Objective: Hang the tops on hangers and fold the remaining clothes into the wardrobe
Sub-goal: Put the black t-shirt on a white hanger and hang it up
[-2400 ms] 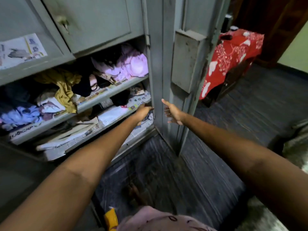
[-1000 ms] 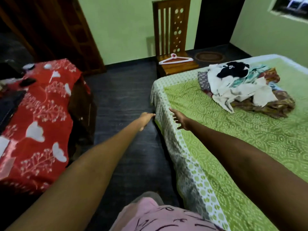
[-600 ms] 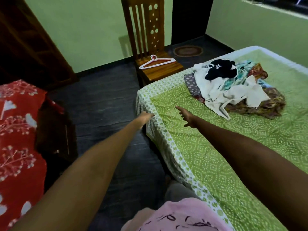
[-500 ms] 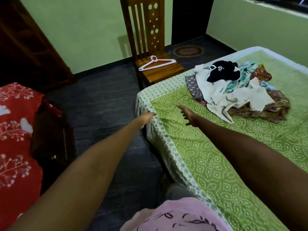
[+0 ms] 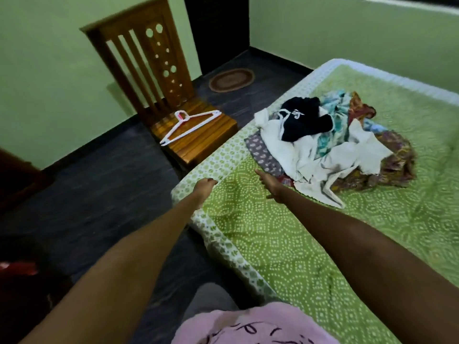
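Note:
A heap of clothes (image 5: pixel 330 150) lies on the green patterned bed (image 5: pixel 285 244): a white garment, a black top (image 5: pixel 304 121), teal and brown printed pieces. A white plastic hanger (image 5: pixel 191 125) rests on the seat of a wooden chair (image 5: pixel 198 142) beside the bed's corner. Both arms stretch forward. My left hand (image 5: pixel 205 188) hovers over the bed's near corner, fingers loosely curled, holding nothing. My right hand (image 5: pixel 272 186) is over the bedspread just short of the clothes, fingers extended and empty.
Dark floor runs left of the bed. A small oval mat (image 5: pixel 232 79) lies by a dark doorway behind the chair. Green walls close the far side. A red cloth (image 5: pixel 17 266) shows at the left edge.
The view has swung from the open wardrobe across the red-covered table to the bed. Both empty hands have come nearer the clothes heap and the chair.

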### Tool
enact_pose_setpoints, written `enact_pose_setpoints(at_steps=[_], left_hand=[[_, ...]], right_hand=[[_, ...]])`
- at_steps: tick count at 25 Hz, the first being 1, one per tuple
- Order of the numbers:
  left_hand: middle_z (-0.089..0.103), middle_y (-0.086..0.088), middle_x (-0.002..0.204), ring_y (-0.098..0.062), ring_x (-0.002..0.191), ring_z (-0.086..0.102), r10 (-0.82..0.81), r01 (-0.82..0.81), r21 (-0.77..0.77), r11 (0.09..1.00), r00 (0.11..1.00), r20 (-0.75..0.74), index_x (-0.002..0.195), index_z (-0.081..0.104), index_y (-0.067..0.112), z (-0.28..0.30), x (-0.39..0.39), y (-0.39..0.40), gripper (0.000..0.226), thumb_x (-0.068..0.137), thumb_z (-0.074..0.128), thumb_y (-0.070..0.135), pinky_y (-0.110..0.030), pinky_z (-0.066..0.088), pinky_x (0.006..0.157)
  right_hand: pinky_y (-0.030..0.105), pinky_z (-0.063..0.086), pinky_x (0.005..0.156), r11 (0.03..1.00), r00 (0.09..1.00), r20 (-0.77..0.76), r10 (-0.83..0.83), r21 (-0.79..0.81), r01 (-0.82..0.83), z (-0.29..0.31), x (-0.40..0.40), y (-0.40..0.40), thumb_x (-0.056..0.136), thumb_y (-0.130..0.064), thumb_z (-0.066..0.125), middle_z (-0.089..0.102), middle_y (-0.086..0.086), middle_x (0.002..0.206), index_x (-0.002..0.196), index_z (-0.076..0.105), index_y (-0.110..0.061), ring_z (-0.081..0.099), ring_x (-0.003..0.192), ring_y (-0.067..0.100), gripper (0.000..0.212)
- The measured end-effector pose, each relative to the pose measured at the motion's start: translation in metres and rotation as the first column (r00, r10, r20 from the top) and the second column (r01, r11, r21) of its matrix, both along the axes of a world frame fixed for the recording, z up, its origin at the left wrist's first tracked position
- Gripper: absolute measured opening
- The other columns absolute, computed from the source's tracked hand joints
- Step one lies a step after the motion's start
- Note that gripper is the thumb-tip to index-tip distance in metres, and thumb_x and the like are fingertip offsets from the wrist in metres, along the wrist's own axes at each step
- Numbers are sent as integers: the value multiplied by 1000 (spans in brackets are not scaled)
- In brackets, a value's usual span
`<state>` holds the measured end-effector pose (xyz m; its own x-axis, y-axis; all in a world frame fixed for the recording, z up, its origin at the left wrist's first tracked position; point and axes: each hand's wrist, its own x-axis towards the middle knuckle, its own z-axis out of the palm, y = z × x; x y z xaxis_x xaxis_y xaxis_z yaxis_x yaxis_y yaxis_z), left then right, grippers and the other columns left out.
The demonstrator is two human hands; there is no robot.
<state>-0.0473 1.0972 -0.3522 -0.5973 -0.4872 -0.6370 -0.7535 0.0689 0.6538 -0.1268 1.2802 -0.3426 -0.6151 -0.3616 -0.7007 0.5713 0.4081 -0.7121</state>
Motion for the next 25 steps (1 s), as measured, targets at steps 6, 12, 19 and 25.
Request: enact_pose_setpoints(at_steps=[6,12,19,25], left_hand=[[51,-4,84,-16,72,49,-231,230,44,972,973,4,114,57,6,-20,-128,3,27,99,44,24,-30,38,68],[47,-11,137,-27,123,46,-513,511,119,851,858,-17,140,40,7,-36,-237,6,49,96,49,27,-32,39,98],[24,-10,154,-27,137,31,-662,641,191,743,746,71,150,13,13,-100,-298,9,73,93,54,33,-32,30,107],[38,-2,144,-20,129,40,-550,522,277,807,834,33,147,26,12,-166,-328,-9,61,94,54,24,-22,33,92]], right_hand=[[28,31,87,950,951,53,-305,-48,308,-24,-70,-17,99,-40,38,42,7,144,139,41,-10,39,132,26,50],[16,38,75,827,826,87,-557,-34,561,-43,-132,-42,99,-40,38,49,3,135,132,50,-10,43,129,22,46],[13,42,56,703,687,186,-702,23,711,-101,-185,-54,99,-37,40,61,-3,102,117,55,-15,57,81,9,32],[30,40,71,708,716,43,-697,200,677,-186,-262,-56,91,-36,57,58,14,91,95,62,-1,53,80,23,35]])
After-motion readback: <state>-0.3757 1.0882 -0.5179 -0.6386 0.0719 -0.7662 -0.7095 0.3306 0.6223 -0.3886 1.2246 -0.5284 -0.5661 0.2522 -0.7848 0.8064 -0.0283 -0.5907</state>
